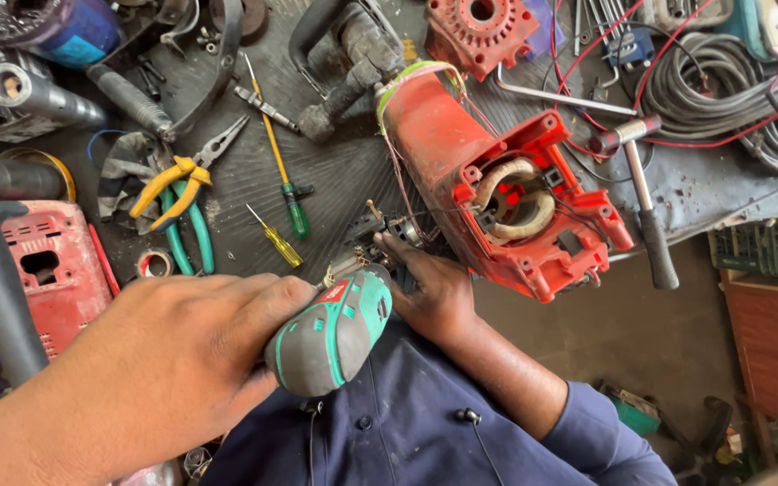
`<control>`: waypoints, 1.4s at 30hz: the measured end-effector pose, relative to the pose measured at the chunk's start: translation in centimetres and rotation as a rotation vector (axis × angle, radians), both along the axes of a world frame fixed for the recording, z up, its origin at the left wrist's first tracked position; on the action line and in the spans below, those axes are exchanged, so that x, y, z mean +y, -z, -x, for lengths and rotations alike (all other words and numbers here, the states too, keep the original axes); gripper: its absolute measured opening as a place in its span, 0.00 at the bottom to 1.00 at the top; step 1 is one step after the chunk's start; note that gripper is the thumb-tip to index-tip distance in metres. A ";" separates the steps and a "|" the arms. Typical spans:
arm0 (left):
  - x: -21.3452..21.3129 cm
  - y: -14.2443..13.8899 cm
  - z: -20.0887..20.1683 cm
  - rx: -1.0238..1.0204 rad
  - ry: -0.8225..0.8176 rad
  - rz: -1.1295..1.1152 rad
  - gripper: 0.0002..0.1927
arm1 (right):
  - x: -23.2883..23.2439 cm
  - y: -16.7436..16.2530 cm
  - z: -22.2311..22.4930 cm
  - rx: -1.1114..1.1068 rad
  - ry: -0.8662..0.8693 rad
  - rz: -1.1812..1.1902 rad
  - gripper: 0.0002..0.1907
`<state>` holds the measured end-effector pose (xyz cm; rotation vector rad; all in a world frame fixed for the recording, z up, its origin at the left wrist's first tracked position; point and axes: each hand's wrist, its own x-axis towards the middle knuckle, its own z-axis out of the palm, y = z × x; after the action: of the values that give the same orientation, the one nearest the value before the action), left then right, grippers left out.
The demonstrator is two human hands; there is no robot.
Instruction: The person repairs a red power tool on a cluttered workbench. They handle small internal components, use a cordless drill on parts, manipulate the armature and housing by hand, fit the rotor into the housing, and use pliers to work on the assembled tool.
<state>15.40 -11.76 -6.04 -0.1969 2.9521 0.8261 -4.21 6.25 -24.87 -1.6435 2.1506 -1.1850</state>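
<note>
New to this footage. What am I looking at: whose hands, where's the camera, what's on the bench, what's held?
There is no robot here. One camera sits on a person's head and looks down at their own two bare hands over a cluttered workbench with a dark ribbed mat.

The left hand grips a screwdriver with a green and grey handle, its tip pointing at a small part with wires. The right hand steadies that small part, beside an opened red power tool housing with a copper winding showing inside.

Lying about: pliers with yellow grips, pliers with green grips, two thin screwdrivers, a hammer, coiled grey cable and another red casing. The person wears a dark blue shirt.
</note>
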 end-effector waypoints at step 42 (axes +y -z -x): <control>-1.6 16.4 -12.6 0.192 -0.557 0.293 0.29 | -0.2 -1.5 -1.6 -1.566 -0.050 -0.159 0.10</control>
<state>28.01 -13.35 -22.45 -1.0473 3.2268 0.4548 -2.61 6.02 -23.32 -0.2737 1.0598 -1.4179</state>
